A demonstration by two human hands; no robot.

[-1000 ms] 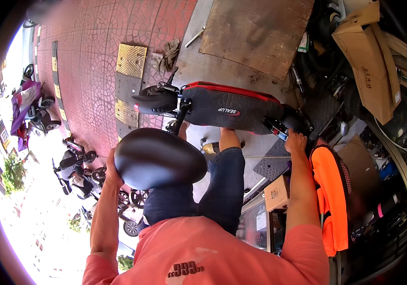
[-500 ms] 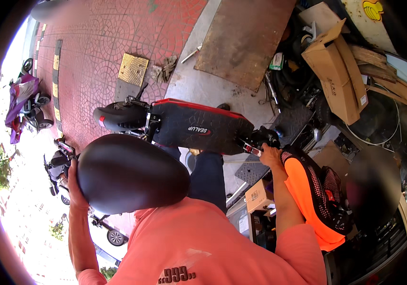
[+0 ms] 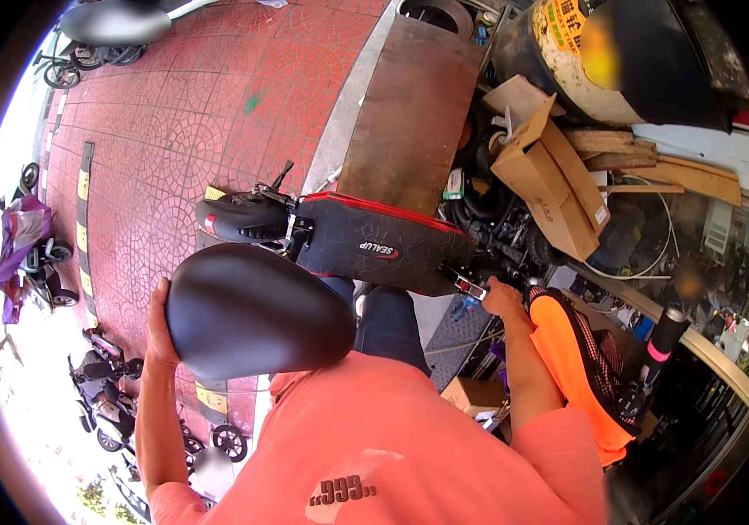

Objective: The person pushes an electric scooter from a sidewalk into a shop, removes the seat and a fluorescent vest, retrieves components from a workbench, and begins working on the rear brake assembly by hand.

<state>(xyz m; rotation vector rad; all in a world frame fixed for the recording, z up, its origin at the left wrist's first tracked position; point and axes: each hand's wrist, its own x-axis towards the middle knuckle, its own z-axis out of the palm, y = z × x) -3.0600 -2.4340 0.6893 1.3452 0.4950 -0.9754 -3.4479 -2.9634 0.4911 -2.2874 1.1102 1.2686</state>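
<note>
An electric scooter lies crosswise before me, its black deck (image 3: 370, 243) edged in red. A rear wheel under a black fender (image 3: 239, 219) is at its left end. My left hand (image 3: 160, 328) grips the left rim of the smooth black saddle (image 3: 256, 311), its fingers partly hidden underneath. At the deck's right end my right hand (image 3: 501, 297) is closed at the stem joint, next to a red and silver latch (image 3: 469, 284); some fingers are hidden. Beside my right forearm is an orange piece with black mesh (image 3: 571, 372), and past it a black handlebar grip (image 3: 667, 332).
A rusty metal sheet (image 3: 414, 105) lies beyond the deck. Cardboard boxes (image 3: 545, 179), wood planks (image 3: 698, 175) and loose parts crowd the right, near a large drum (image 3: 558, 52). Red paving (image 3: 191, 114) spreads left, with a striped kerb (image 3: 86, 227) and parked scooters (image 3: 103, 385).
The scooter has shifted away from me, nearer the metal sheet, and its rear now covers most of the yellow ramp block. My view has swung too. Both hands keep their places on the scooter.
</note>
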